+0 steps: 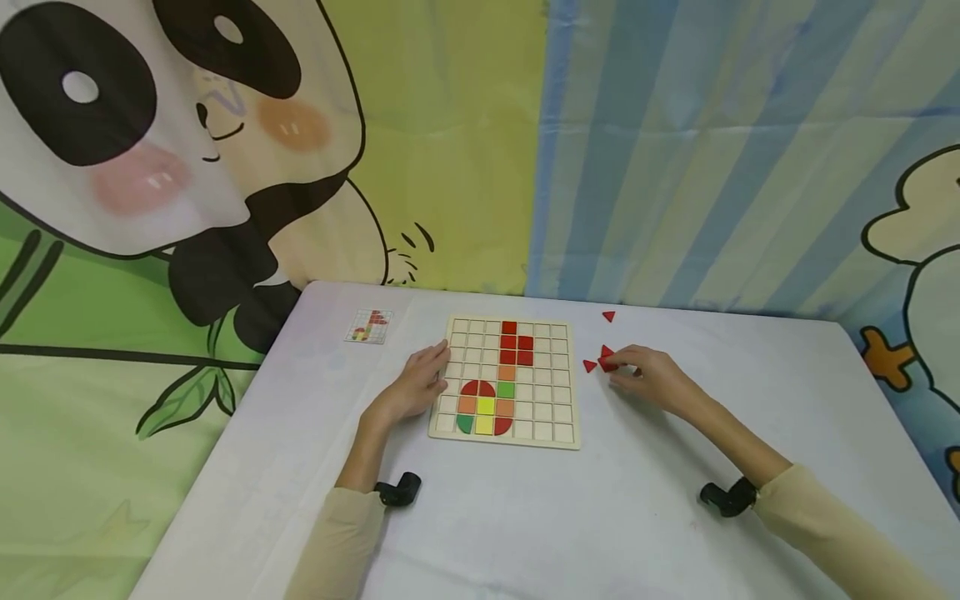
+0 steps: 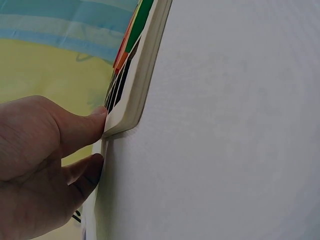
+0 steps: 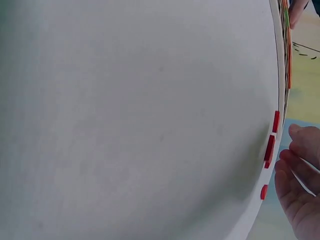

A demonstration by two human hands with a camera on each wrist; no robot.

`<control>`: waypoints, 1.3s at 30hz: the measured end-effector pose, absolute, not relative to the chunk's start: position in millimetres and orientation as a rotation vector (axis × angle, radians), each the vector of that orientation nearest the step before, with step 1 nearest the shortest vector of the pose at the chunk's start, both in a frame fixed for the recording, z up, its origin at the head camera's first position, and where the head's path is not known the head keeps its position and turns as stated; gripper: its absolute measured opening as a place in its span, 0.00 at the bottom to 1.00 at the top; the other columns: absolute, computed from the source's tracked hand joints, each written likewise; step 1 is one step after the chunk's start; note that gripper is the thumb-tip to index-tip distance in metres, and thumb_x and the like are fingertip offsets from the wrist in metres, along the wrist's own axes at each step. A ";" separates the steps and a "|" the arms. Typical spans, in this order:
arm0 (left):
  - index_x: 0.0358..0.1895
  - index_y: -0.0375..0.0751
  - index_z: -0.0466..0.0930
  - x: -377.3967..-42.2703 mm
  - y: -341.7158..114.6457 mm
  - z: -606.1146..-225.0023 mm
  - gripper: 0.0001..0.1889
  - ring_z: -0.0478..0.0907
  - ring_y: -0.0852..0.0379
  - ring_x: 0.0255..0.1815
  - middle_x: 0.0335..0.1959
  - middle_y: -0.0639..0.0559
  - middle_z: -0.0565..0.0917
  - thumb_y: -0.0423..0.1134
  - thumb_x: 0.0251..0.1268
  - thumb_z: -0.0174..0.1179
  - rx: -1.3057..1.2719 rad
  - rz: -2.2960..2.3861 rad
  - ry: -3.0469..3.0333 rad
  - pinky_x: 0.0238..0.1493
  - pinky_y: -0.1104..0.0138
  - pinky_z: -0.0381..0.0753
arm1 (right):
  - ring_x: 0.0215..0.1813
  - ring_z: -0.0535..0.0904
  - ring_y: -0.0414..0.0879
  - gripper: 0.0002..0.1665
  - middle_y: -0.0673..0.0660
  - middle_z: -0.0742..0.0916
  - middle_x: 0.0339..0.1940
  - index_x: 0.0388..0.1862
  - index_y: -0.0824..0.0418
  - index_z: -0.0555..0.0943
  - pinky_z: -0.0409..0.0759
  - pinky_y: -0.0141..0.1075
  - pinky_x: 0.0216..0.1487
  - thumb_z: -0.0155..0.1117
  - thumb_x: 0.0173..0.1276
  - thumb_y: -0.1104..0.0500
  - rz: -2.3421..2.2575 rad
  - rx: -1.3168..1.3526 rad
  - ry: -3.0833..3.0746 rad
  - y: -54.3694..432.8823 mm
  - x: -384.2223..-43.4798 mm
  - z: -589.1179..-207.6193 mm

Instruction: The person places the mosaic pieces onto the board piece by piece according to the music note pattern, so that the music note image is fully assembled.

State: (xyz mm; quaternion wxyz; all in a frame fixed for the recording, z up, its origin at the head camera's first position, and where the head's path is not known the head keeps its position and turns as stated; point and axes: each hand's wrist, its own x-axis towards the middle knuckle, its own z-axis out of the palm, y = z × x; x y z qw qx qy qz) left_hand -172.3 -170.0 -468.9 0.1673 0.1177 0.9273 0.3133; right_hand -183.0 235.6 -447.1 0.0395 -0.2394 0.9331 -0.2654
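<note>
A square wooden grid board (image 1: 542, 395) lies on the table, with red, orange, green and yellow pieces set in some cells. My left hand (image 1: 415, 382) touches the board's left edge, fingers along its side. In the left wrist view, that hand's thumb (image 2: 90, 127) meets the edge near a corner. To the right of the board, my right hand (image 1: 656, 379) reaches over small red triangles (image 1: 590, 366), its fingertips right at one of them. The right wrist view shows red pieces (image 3: 269, 151) on the table beside the slightly bent fingers (image 3: 286, 192).
A small pattern card (image 1: 369, 327) with a coloured grid picture lies left of the board. Another red triangle (image 1: 609, 316) sits farther back. The white-covered table (image 1: 562, 525) meets a printed cartoon curtain (image 1: 450, 150) behind it.
</note>
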 end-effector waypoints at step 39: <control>0.77 0.39 0.51 -170.2 -169.9 -467.4 0.32 0.40 0.44 0.81 0.81 0.48 0.47 0.36 0.73 0.51 0.358 0.908 2.644 0.78 0.48 0.50 | 0.38 0.80 0.46 0.11 0.57 0.86 0.42 0.41 0.65 0.85 0.84 0.39 0.36 0.69 0.59 0.67 -0.812 -1.151 2.831 184.3 -205.8 -446.8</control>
